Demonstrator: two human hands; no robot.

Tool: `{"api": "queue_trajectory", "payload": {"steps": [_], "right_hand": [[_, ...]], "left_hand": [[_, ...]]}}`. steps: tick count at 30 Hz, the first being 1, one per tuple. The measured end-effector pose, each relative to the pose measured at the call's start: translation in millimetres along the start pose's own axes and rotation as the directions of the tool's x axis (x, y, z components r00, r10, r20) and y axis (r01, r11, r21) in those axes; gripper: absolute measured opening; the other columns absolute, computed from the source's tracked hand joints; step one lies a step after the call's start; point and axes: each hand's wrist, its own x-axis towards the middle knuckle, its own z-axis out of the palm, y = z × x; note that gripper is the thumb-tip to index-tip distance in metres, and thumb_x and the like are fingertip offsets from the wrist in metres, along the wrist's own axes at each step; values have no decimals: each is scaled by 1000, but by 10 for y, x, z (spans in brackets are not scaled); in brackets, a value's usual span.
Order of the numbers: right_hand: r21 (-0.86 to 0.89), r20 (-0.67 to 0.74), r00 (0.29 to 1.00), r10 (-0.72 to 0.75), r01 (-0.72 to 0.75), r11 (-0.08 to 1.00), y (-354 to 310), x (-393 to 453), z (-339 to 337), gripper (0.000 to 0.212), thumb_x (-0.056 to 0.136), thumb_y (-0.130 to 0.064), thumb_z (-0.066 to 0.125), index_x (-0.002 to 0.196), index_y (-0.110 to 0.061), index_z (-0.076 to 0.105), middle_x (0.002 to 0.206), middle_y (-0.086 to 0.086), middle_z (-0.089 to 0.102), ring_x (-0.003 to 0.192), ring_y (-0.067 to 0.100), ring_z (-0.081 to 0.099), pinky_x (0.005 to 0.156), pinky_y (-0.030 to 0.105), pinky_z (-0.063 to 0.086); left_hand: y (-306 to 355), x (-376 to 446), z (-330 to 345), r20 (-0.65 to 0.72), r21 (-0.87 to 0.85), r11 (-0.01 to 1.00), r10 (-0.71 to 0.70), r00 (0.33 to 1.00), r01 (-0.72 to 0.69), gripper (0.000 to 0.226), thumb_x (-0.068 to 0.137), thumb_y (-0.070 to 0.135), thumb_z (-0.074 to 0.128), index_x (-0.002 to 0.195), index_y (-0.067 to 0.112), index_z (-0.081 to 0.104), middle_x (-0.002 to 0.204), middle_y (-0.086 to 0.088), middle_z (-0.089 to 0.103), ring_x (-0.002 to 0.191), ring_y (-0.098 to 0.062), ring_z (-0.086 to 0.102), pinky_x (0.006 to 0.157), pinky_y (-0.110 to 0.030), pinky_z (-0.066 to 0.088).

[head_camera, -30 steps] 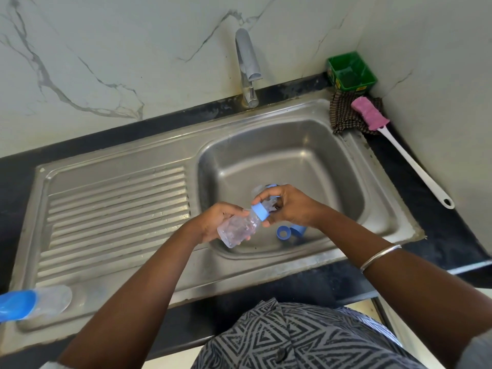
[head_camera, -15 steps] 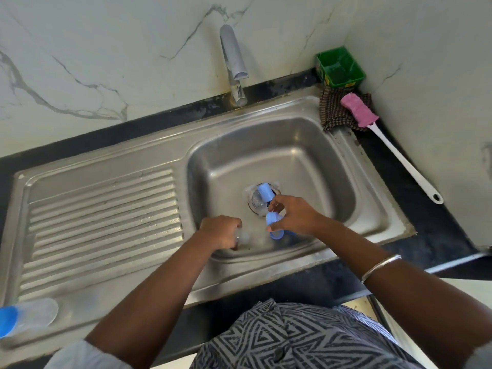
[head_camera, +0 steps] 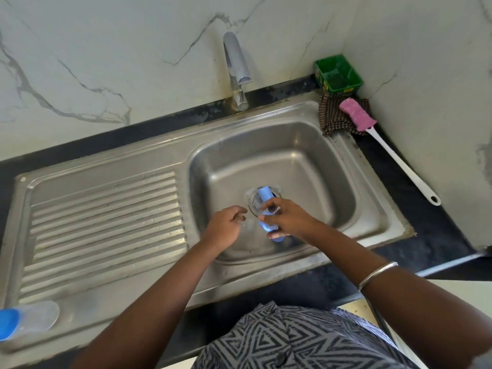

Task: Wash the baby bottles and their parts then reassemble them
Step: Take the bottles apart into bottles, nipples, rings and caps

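**Two hands over the sink basin, bottle parts at the drain**

Two hands work inside the basin; items are listed from left to right.

1. Assembled bottle (head_camera: pixel 26 322): lies on its side at the near left corner of the draining board (head_camera: pixel 103 230), blue cap toward the frame edge, clear body pointing right. It is well apart from both hands.
2. Left hand (head_camera: pixel 226 227): held low over the basin floor, just left of the drain. Its fingers are loosely curled and grip nothing. A faint clear bottle body (head_camera: pixel 247 227) appears to lie on the basin floor just beside its fingertips; its outline is hard to make out.
3. Faucet (head_camera: pixel 237 70): stands behind the basin, spout pointing forward over the sink (head_camera: pixel 372 214).
4. Bottle with blue collar (head_camera: pixel 262 197): lies over the drain, just above the right hand.
5. Right hand (head_camera: pixel 287 222): fingers curled around a blue bottle part (head_camera: pixel 269 227), which shows between fingers and thumb. Whether this part joins the piece at the drain cannot be determined.
6. Green tub (head_camera: pixel 338 73): stands in the back right corner. In front of it lies a checked cloth (head_camera: pixel 330 115), with the pink head of a bottle brush (head_camera: pixel 358 117) resting on it; the white handle runs toward the near right along the dark counter (head_camera: pixel 426 235).
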Motion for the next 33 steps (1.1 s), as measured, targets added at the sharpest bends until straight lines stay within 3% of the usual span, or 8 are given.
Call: {"api": "queue_trajectory", "payload": {"steps": [3,5,7,10,13,17,26,33], "right_hand": [[129,-61,998,-19,27,991,-32,-17,40,20,84,-20,80,98,-15,66,98,16,60,72,29,71,63,33,60],[204,-39,999,0,8,979,-75,-44,76,21,88,-21,77,101,-10,66,104,17,65,79,33,74,72,37,62],[280,-6,1000,4,-2,960,-115,-60,149,19,92,-22,71,104,-6,68,111,22,68,87,35,74,82,42,61],[404,66,997,32,-56,913,-174,-98,237,31,94,-18,61,116,3,65,109,25,71,94,34,74,77,35,61],[486,139,990,3,-71,871,-193,-161,282,35,91,-10,57,120,10,62,112,29,69,99,37,71,76,32,60],[455,185,980,-76,-16,890,-187,-218,348,34,91,-11,60,119,8,65,116,28,68,110,38,68,90,36,57],[383,53,987,-149,118,916,-207,-335,560,26,86,-2,72,112,1,71,103,26,72,88,31,74,73,25,58],[223,-108,977,-186,206,953,-178,-333,775,16,85,-4,74,100,-7,69,94,24,73,82,34,75,77,38,61]], "left_hand": [[200,-171,-26,77,-429,897,-86,993,110,14,99,22,58,106,15,68,105,-6,74,93,-19,71,82,-27,52],[252,-236,-39,137,-510,849,-80,987,139,20,96,26,63,110,13,70,106,-6,75,97,-18,72,85,-31,51],[241,-295,-57,112,-548,829,-57,992,110,20,95,23,66,110,11,70,101,-5,76,94,-16,74,80,-27,53],[216,-371,-98,22,-584,810,-58,998,60,12,93,18,69,101,11,72,90,-4,77,84,-14,74,73,-24,53],[139,-423,-155,18,-641,764,-71,997,66,22,92,21,70,107,5,73,98,-12,76,93,-22,74,79,-28,56],[80,-519,-225,60,-705,704,-56,997,82,24,94,22,68,112,6,72,103,-14,76,99,-24,73,86,-27,56],[69,-658,-302,56,-736,674,-26,998,59,24,96,23,64,107,4,74,99,-13,76,97,-22,74,93,-32,54],[14,-695,-316,-35,-707,707,-55,998,14,10,87,16,73,91,8,78,88,-13,77,91,-25,75,83,-32,58]]}}
